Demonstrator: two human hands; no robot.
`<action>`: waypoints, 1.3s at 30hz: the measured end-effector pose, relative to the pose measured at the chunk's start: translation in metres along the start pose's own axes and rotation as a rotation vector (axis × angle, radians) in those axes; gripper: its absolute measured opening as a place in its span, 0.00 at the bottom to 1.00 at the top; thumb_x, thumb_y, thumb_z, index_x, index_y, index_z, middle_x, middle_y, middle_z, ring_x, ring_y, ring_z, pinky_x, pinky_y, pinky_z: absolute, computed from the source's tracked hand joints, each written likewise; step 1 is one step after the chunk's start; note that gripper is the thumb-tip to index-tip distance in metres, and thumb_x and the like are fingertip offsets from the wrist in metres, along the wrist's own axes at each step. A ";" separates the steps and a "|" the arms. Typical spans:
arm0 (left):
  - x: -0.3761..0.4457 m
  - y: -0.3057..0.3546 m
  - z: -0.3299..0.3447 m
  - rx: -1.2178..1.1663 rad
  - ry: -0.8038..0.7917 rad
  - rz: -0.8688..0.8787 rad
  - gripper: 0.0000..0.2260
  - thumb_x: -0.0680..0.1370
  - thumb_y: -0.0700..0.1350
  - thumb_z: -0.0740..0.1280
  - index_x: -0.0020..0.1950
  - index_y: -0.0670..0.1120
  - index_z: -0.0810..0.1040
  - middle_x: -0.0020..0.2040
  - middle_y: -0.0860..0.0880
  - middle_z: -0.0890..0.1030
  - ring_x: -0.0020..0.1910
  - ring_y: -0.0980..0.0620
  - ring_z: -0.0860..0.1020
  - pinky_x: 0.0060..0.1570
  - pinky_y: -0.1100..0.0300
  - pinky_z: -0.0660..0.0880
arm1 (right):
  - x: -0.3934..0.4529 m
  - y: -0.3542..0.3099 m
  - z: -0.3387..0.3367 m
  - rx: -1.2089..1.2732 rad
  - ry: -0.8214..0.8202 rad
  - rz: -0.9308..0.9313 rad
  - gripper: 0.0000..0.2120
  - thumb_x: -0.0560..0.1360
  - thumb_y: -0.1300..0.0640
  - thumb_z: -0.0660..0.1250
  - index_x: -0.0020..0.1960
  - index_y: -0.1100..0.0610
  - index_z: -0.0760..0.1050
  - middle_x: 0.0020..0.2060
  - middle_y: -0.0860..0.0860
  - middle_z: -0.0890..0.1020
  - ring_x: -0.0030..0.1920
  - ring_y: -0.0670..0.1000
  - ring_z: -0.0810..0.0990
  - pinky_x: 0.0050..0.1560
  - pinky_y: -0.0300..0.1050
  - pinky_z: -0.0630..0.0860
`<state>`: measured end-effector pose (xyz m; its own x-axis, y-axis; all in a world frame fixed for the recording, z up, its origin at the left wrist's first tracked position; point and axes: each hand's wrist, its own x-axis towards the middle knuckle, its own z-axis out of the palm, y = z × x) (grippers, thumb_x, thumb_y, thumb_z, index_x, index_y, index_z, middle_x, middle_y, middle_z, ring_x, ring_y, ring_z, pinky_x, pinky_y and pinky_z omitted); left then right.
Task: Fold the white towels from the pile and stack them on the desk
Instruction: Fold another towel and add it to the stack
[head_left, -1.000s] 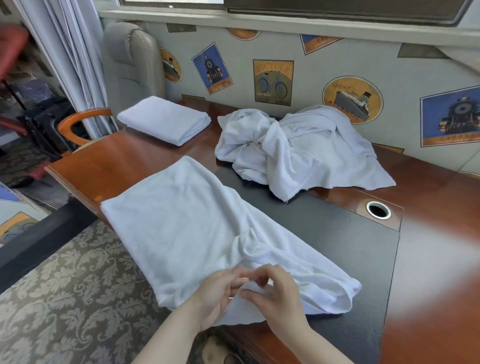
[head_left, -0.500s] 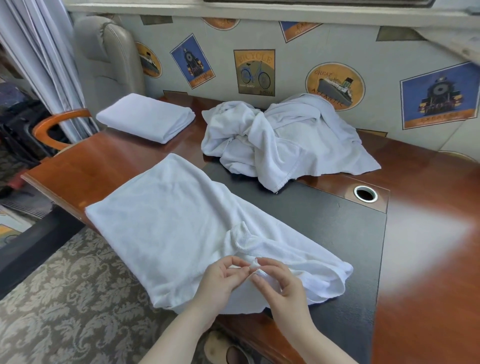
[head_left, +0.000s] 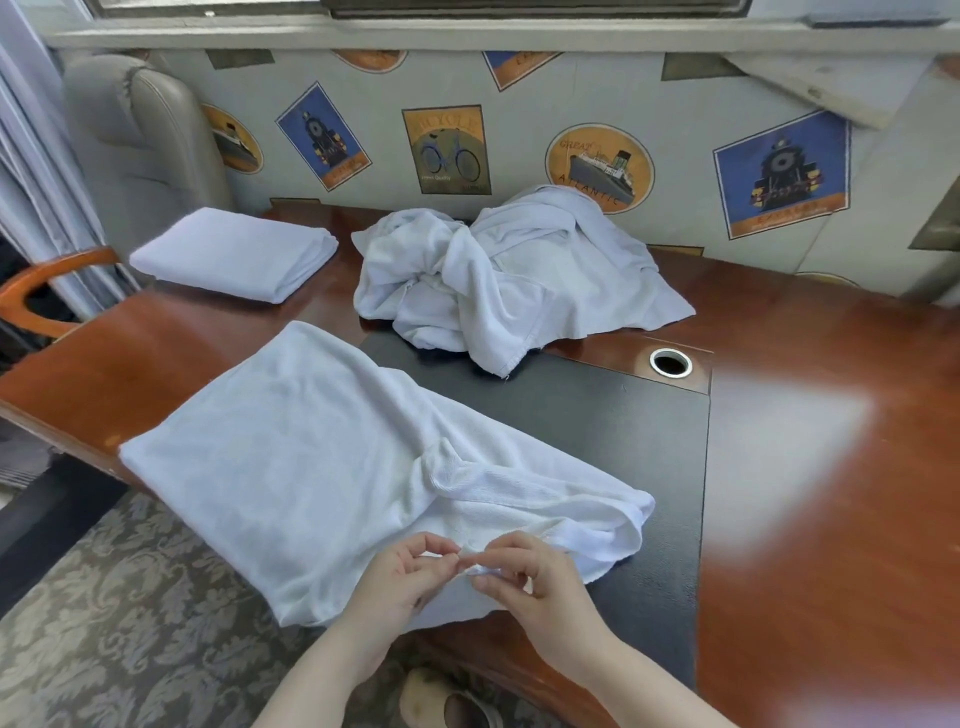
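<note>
A white towel (head_left: 311, 467) lies spread across the desk's near corner, its right end rumpled and its near edge hanging over the desk front. My left hand (head_left: 400, 582) and my right hand (head_left: 535, 582) meet at that near edge, and both pinch a small bit of the towel's hem between thumb and fingertips. A pile of crumpled white towels (head_left: 509, 275) sits at the back of the desk against the wall. One folded white towel (head_left: 234, 254) lies at the back left corner.
The wooden desk (head_left: 831, 467) has a black inlay (head_left: 597, 415) and a round cable hole (head_left: 670, 362). A grey chair (head_left: 140, 135) with a wooden armrest stands at the left. Patterned carpet and a shoe show below the desk edge.
The camera has moved a little; the towel looks unmoved. My two hands stay together at the towel's near edge, working the hem between the fingertips.
</note>
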<state>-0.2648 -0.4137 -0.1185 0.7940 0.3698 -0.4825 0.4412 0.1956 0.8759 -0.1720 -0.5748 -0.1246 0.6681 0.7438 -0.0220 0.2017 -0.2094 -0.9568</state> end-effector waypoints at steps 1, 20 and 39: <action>-0.002 0.000 0.000 0.013 -0.039 -0.019 0.04 0.77 0.46 0.70 0.45 0.46 0.81 0.30 0.47 0.67 0.26 0.56 0.61 0.27 0.69 0.61 | -0.003 -0.001 -0.001 -0.059 0.015 -0.015 0.08 0.74 0.52 0.73 0.50 0.39 0.84 0.42 0.40 0.79 0.44 0.43 0.75 0.45 0.32 0.68; 0.128 0.022 -0.026 0.872 0.054 0.306 0.23 0.74 0.30 0.58 0.61 0.51 0.77 0.69 0.50 0.69 0.65 0.50 0.68 0.56 0.62 0.69 | -0.063 -0.012 0.022 -0.044 0.149 0.349 0.05 0.66 0.44 0.73 0.38 0.45 0.82 0.25 0.41 0.73 0.29 0.41 0.68 0.34 0.32 0.61; 0.051 0.092 -0.043 0.535 -0.699 0.183 0.14 0.79 0.39 0.66 0.62 0.52 0.69 0.60 0.47 0.79 0.39 0.50 0.76 0.32 0.58 0.73 | -0.060 -0.021 0.057 -0.146 0.355 0.273 0.03 0.72 0.49 0.72 0.46 0.43 0.81 0.47 0.40 0.82 0.46 0.44 0.80 0.52 0.43 0.76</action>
<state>-0.2013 -0.3375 -0.0621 0.8673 -0.3182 -0.3829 0.2793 -0.3258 0.9033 -0.2571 -0.5791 -0.1197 0.9093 0.3911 -0.1423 0.0662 -0.4734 -0.8783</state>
